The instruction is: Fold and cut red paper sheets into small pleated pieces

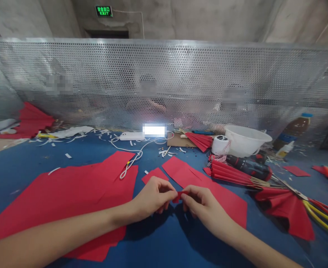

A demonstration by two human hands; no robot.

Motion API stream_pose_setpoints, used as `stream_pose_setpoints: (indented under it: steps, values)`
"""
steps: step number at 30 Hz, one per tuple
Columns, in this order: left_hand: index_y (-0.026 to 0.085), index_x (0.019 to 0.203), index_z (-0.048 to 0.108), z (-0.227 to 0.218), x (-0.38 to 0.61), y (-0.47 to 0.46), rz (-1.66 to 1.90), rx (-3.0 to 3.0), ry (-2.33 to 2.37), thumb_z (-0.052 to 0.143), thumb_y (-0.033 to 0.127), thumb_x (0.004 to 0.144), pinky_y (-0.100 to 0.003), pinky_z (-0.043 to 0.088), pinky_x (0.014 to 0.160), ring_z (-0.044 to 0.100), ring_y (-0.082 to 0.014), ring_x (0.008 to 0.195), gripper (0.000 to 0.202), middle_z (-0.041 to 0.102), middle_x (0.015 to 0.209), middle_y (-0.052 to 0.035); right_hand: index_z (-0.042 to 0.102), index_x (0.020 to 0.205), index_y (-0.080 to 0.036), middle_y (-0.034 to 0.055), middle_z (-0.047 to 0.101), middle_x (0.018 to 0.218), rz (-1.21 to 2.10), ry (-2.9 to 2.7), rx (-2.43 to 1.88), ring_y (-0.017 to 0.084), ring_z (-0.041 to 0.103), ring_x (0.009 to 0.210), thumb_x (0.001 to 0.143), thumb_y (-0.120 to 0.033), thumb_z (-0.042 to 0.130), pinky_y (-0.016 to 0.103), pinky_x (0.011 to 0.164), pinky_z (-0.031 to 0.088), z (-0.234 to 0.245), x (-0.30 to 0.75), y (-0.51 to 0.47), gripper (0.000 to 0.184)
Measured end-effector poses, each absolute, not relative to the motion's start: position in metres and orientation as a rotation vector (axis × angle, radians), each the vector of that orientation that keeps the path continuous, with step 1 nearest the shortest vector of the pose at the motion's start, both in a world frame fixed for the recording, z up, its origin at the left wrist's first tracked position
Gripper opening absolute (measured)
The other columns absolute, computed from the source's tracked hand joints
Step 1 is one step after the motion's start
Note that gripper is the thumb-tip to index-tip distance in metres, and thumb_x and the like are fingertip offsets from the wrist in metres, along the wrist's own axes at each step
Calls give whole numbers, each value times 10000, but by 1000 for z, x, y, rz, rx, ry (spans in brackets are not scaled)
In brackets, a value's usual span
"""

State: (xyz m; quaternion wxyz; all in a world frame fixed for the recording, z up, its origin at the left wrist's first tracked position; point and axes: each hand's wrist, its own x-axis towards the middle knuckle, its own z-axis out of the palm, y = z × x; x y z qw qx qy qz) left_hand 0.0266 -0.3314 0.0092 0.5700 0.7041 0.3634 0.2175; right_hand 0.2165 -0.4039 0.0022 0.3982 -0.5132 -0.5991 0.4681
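Both my hands meet low in the middle of the view, over the blue table top. My left hand (152,198) and my right hand (201,204) pinch a small folded piece of red paper (178,196) between their fingertips. Large flat sheets of red paper (60,197) lie under and left of my left arm, and another sheet (205,186) lies beneath my right hand. To the right, a pleated red paper fan with wooden ribs (231,175) sits near a second red fan (285,210).
A cordless drill (249,167), a white plastic basin (246,140) and a spool of white cord (221,145) stand back right. Long scissors with yellow and red handles (314,208) lie at the right. White paper scraps and a white cable (133,156) lie ahead, before a perforated metal screen (164,82).
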Motion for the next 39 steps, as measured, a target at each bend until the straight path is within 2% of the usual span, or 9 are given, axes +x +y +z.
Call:
stream_pose_setpoints:
  steps: [13, 18, 28, 39]
  values:
    - [115, 762, 724, 4, 25, -331, 490, 1728, 865, 670, 339, 838, -160, 306, 360, 478, -79, 348, 243, 542, 435, 35, 672, 864, -146, -6, 622, 677, 1169, -1553, -1318, 108, 504, 554, 966, -383, 568, 229, 528, 370, 0, 219, -404, 278]
    - [114, 754, 722, 3, 25, -328, 466, 1681, 838, 677, 329, 834, -156, 302, 348, 499, -81, 348, 234, 548, 446, 35, 675, 906, -155, -13, 605, 682, 1146, -1535, -1313, 121, 526, 571, 944, -359, 589, 240, 532, 376, -3, 218, -405, 224]
    - [114, 744, 711, 8, 27, -331, 426, 1621, 752, 619, 237, 822, -153, 354, 361, 469, -71, 358, 173, 560, 457, 35, 647, 857, -156, -25, 580, 640, 1170, -1517, -1329, 116, 509, 547, 919, -343, 597, 233, 509, 379, -1, 217, -406, 202]
    - [130, 734, 687, 9, 26, -337, 444, 1715, 824, 622, 258, 821, -163, 393, 373, 513, -92, 414, 167, 568, 504, 31, 633, 841, -169, -24, 613, 639, 1151, -1556, -1374, 113, 523, 556, 912, -267, 564, 220, 512, 363, -1, 216, -407, 140]
